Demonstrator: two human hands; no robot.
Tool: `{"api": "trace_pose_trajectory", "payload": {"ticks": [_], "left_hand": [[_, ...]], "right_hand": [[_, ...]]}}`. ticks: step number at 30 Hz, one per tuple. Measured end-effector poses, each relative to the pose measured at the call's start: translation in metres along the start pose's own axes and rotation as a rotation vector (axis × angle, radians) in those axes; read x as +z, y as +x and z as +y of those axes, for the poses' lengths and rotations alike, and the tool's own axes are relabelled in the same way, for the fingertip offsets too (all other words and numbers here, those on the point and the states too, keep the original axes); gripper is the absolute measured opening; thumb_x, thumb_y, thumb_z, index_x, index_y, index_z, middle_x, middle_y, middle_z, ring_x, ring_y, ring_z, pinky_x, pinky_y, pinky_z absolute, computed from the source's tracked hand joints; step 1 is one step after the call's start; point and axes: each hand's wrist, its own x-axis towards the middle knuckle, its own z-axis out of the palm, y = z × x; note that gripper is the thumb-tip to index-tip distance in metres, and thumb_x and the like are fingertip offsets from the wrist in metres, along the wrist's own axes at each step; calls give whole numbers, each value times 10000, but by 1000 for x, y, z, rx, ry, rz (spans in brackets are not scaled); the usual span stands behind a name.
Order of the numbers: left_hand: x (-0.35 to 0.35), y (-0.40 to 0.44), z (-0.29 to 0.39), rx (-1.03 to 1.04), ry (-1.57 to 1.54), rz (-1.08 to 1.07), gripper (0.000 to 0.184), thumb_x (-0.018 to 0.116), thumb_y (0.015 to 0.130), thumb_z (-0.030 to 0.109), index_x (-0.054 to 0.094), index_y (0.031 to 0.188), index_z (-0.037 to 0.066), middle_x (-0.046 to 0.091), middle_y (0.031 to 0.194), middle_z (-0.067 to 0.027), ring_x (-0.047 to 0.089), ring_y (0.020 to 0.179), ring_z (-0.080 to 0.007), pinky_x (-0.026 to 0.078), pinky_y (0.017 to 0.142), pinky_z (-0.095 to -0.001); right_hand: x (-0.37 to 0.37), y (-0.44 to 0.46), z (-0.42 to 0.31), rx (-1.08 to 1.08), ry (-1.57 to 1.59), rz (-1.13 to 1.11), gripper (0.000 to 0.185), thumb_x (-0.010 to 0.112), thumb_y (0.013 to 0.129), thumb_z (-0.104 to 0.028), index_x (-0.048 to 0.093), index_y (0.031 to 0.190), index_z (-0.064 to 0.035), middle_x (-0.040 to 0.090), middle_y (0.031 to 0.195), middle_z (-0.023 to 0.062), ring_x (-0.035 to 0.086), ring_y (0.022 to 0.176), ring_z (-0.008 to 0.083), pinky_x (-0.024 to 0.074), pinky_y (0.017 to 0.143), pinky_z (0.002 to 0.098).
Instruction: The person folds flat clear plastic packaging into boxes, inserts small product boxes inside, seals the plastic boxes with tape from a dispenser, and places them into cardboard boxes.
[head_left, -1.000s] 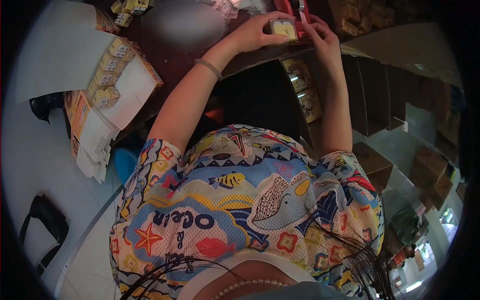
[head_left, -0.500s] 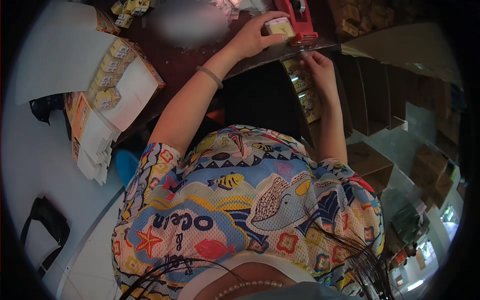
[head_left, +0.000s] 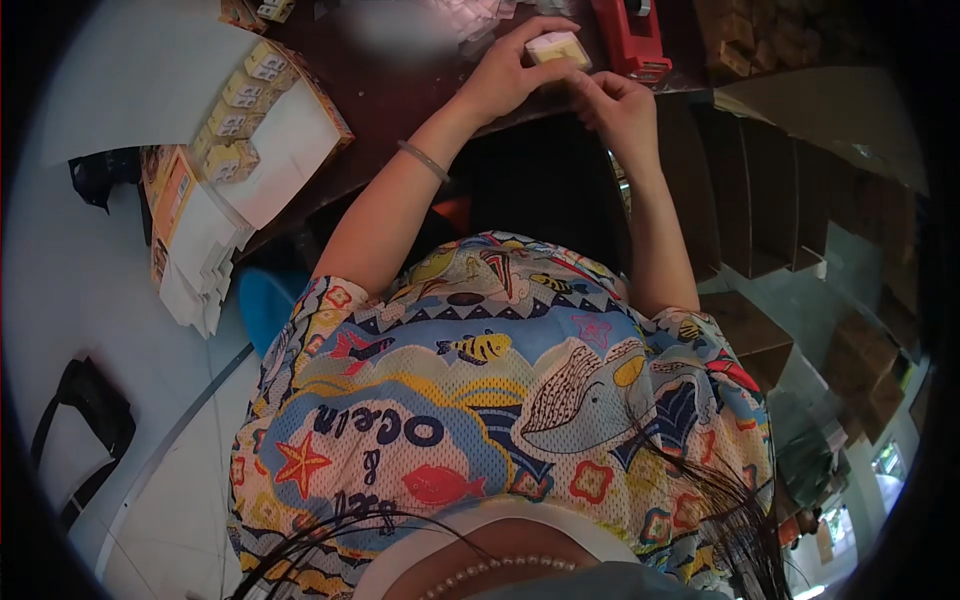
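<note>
My left hand (head_left: 503,75) is closed around a small yellow-and-white box (head_left: 557,49), thumb on its near side and fingers over its far side. Right at the box's near corner, my right hand (head_left: 622,118) has thumb and forefinger pinched. A piece of tape appears to be between them, but it is too small to see clearly now. Just beyond my right hand stands a red tape dispenser (head_left: 632,45) on the dark table (head_left: 400,115).
At left, an open carton (head_left: 290,150) holds a row of small yellow boxes (head_left: 240,95). Crumpled clear wrappers (head_left: 480,18) and more small boxes lie at the table's far side. Brown cardboard boxes (head_left: 745,200) stand on the right. A black bag (head_left: 90,415) is at lower left.
My right hand has moved left from the tape dispenser's front to the box, fingers still pinched. My left hand still grips the box. The whole view has shifted slightly.
</note>
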Motion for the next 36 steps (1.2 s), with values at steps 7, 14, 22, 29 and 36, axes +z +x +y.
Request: {"api": "trace_pose_trajectory", "payload": {"ticks": [7,14,22,29,36], "left_hand": [[15,-25,-5,42,-978,140,306,496,987,180,511,1260,44,577,1255,-138,520,1248,-253,434,1048,-387],[1,3,-4,93,-86,54,444,622,930,124,493,1348,50,598,1239,-79,579,1138,-162,468,986,-307],[21,46,-19,169,-28,-185,403,639,920,217,575,1299,96,634,1195,-68,601,1100,-146,478,960,-300],[22,59,-20,151,86,-232,367,644,921,210,605,1268,95,670,1118,-51,621,1039,-141,486,941,-301],[23,50,-18,147,74,-123,356,641,926,199,616,1263,88,671,1126,-54,621,1033,-133,489,933,-297]], "right_hand": [[17,-23,4,-162,459,-3,489,725,892,-239,520,1273,-9,663,1051,77,638,855,121,535,711,263],[-7,1,-31,-776,-436,109,615,801,739,-135,556,1303,-122,577,1262,116,551,1153,324,467,980,395],[-87,36,15,-376,-165,234,248,710,877,-263,725,963,-31,596,1232,147,561,1152,262,458,926,340],[-69,-7,-5,-152,338,267,202,672,925,-220,689,950,-20,672,921,35,619,860,83,481,753,238],[-55,-17,32,59,542,130,182,678,929,-184,673,999,-17,649,815,-11,586,734,50,465,691,200]]}}
